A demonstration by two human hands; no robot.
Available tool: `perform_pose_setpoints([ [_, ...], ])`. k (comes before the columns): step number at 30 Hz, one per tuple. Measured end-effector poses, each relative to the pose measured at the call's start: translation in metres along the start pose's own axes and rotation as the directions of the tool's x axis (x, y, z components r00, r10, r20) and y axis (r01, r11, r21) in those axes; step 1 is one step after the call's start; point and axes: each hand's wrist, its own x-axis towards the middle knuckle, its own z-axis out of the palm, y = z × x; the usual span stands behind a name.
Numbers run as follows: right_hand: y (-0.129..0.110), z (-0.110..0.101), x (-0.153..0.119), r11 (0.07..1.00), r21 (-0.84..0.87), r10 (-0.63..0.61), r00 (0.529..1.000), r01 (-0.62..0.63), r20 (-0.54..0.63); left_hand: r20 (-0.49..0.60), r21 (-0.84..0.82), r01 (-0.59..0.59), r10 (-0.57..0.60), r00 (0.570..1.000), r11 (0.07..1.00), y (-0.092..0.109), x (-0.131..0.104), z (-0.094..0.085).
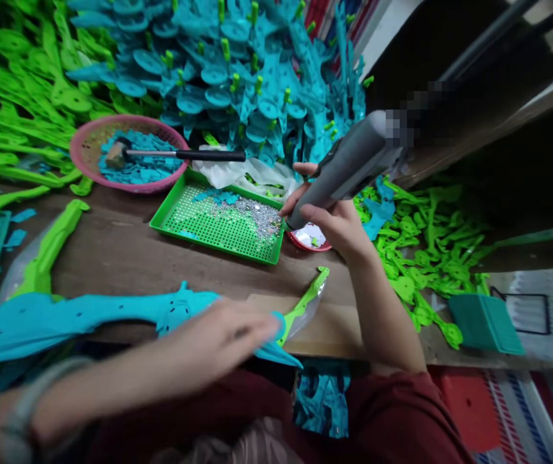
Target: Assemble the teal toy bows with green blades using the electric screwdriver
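My right hand is wrapped round a grey cylindrical power screwdriver, which slants down to the left above the bench. My left hand, smeared by motion, is over the right part of a long blue plastic piece at the bench's front edge; whether its fingers grip anything is unclear. Curved green arms with clear edging stand at both ends of this piece, a left green arm and a right green arm. Beyond it, a green perforated tray holds small silvery metal pieces and blue scraps.
A hammer lies across a pink basket of blue bits. Blue parts are stacked at the back. Green parts are heaped left and right. A small red bowl is behind my right hand. A teal bin stands right.
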Motion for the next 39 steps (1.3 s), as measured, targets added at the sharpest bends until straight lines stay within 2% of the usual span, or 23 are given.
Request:
perform_pose_setpoints([
  [1,0.003,0.006,0.003,0.999,0.007,-0.031,0.998,0.031,-0.063,0.020,0.173,-0.102,0.100,0.995,0.980,0.012,0.020,-0.017],
  [2,0.007,0.012,0.005,0.997,0.016,-0.070,0.987,0.073,-0.143,0.094,0.290,-0.167,0.146,0.985,0.942,0.020,0.041,-0.033],
  [3,0.012,0.019,0.006,0.993,0.029,-0.107,0.968,0.117,-0.227,0.172,0.364,-0.221,0.168,0.971,0.905,0.024,0.063,-0.049],
  [5,0.021,0.035,0.006,0.984,0.049,-0.141,0.921,0.170,-0.364,0.240,0.447,-0.320,0.233,0.942,0.835,0.024,0.097,-0.075],
  [7,0.029,0.051,0.002,0.988,0.053,-0.110,0.893,0.148,-0.436,0.261,0.537,-0.402,0.307,0.915,0.742,0.017,0.113,-0.090],
  [8,0.033,0.058,0.000,0.992,0.054,-0.078,0.889,0.115,-0.452,0.263,0.588,-0.430,0.342,0.902,0.685,0.013,0.113,-0.094],
  [11,0.044,0.076,-0.006,0.996,0.086,0.005,0.900,0.036,-0.436,0.266,0.699,-0.469,0.414,0.871,0.540,0.000,0.082,-0.087],
  [12,0.047,0.079,-0.007,0.993,0.111,0.016,0.906,0.034,-0.422,0.272,0.717,-0.481,0.434,0.859,0.504,-0.006,0.065,-0.080],
  [14,0.053,0.084,-0.008,0.988,0.152,0.028,0.914,0.037,-0.405,0.350,0.746,-0.528,0.436,0.829,0.406,-0.020,0.028,-0.060],
  [16,0.058,0.086,-0.009,0.985,0.169,0.032,0.909,0.043,-0.416,0.534,0.747,-0.642,0.417,0.735,0.174,-0.038,-0.003,-0.039],
  [18,0.061,0.086,-0.008,0.977,0.194,0.009,0.900,0.084,-0.435,0.671,0.715,-0.692,0.379,0.637,-0.102,-0.057,-0.020,-0.021],
  [20,0.063,0.085,-0.007,0.955,0.247,-0.037,0.890,0.165,-0.454,0.719,0.690,-0.663,0.380,0.582,-0.291,-0.072,-0.022,-0.011],
  [21,0.064,0.086,-0.006,0.942,0.271,-0.055,0.887,0.199,-0.459,0.718,0.693,-0.637,0.401,0.568,-0.338,-0.078,-0.020,-0.009],
  [24,0.068,0.088,-0.002,0.928,0.300,-0.055,0.879,0.220,-0.474,0.680,0.727,-0.594,0.483,0.551,-0.344,-0.087,-0.008,-0.007],
  [27,0.060,0.090,0.001,0.943,0.288,-0.002,0.868,0.166,-0.496,0.629,0.762,-0.563,0.568,0.530,-0.319,-0.092,-0.003,-0.007],
  [29,0.042,0.087,-0.003,0.957,0.258,0.025,0.848,0.132,-0.529,0.615,0.772,-0.544,0.606,0.504,-0.330,-0.094,-0.003,-0.006],
  [32,-0.002,0.079,-0.027,0.963,0.218,0.002,0.799,0.161,-0.601,0.623,0.771,-0.517,0.613,0.487,-0.373,-0.098,-0.006,-0.006],
  [33,-0.017,0.077,-0.039,0.960,0.224,0.000,0.803,0.167,-0.596,0.624,0.771,-0.514,0.608,0.490,-0.377,-0.099,-0.006,-0.006],
  [36,-0.049,0.076,-0.080,0.959,0.266,0.044,0.874,0.099,-0.484,0.619,0.776,-0.515,0.598,0.509,-0.364,-0.101,-0.007,-0.006],
  [39,-0.049,0.084,-0.111,0.963,0.266,0.086,0.893,0.038,-0.442,0.608,0.783,-0.501,0.620,0.496,-0.368,-0.102,-0.007,-0.005],
])
